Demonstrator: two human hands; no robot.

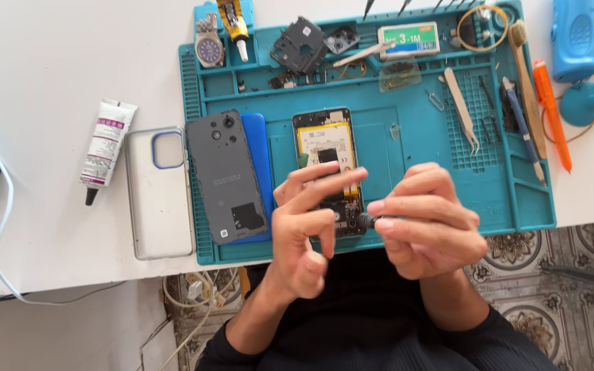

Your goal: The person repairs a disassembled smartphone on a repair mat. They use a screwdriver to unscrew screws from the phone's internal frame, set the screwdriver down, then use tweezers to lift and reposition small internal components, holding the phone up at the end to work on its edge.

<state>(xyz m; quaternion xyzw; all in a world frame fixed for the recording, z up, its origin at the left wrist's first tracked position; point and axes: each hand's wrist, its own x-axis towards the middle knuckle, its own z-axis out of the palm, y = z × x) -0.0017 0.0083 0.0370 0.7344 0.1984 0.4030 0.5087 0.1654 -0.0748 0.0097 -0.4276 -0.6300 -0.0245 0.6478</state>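
— While both hands hover over the teal work mat, what crowds them?

— The opened phone lies face down in the middle of the mat, its yellow battery showing, its lower end under the hands. The left hand has its fingers loosely spread, forefinger reaching across the phone, gripping nothing I can make out. The right hand has its fingers pinched narrow around a small dark tool, whose tip points at the phone's lower end.

— And beside them?

— Just left of the phone, a grey back cover lies over a blue piece. Off the mat, further left, sit a clear phone case and a white tube. To the right, tweezers, a brush and an orange pen-like tool lie well apart from the hands.

— The top end?

— Cluttered: a wristwatch, a black plastic frame, a small green-and-white box, loose bits in the trays.

— Any open room?

— A bare stretch of mat right of the phone. The mat's near edge sits close to the edge of the white surface, right under the wrists; past it, patterned floor tiles.
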